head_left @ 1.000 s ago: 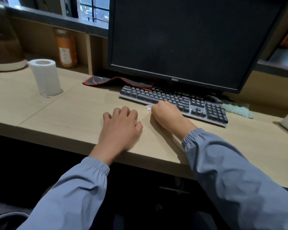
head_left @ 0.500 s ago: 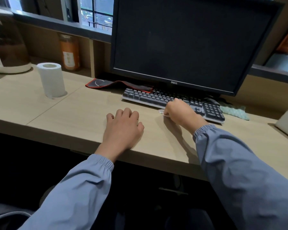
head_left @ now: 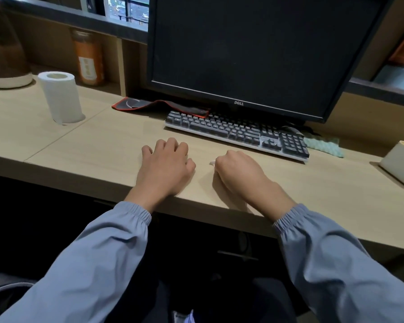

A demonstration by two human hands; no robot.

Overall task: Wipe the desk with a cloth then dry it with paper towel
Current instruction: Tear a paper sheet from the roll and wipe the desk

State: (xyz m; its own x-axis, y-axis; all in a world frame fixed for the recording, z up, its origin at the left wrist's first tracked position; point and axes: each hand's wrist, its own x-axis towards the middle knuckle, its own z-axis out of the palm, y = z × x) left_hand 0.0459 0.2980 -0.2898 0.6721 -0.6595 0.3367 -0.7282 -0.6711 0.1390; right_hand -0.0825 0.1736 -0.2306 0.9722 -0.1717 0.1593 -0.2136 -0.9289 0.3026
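In the head view, the person is sitting at a pale wooden desk [head_left: 84, 145], both forearms in blue-grey sleeves reaching over its front edge. The left hand [head_left: 166, 166] is resting palm down on the desk with its fingers loosely bent, holding nothing. The right hand [head_left: 237, 171] is lying just beside it, fingers curled under into a fist and pressing down on a scrap of paper towel [head_left: 212, 163]. Only a small white corner of the scrap is peeking out at the thumb side, flat against the desk.

A dark keyboard [head_left: 236, 134] is sitting just beyond both hands, under a black monitor [head_left: 254, 50] whose screen is showing nothing. The pale green cloth [head_left: 324, 145] is lying bunched on the desk at the keyboard's right end, well apart from either hand. A paper towel roll [head_left: 60, 96] is standing upright at the far left of the desk. A red-edged black mat [head_left: 159, 106] is poking out from beneath the monitor, and an orange jar [head_left: 89, 59] is standing in the cubby behind the roll. A white box [head_left: 401, 164] is sitting at the right edge.
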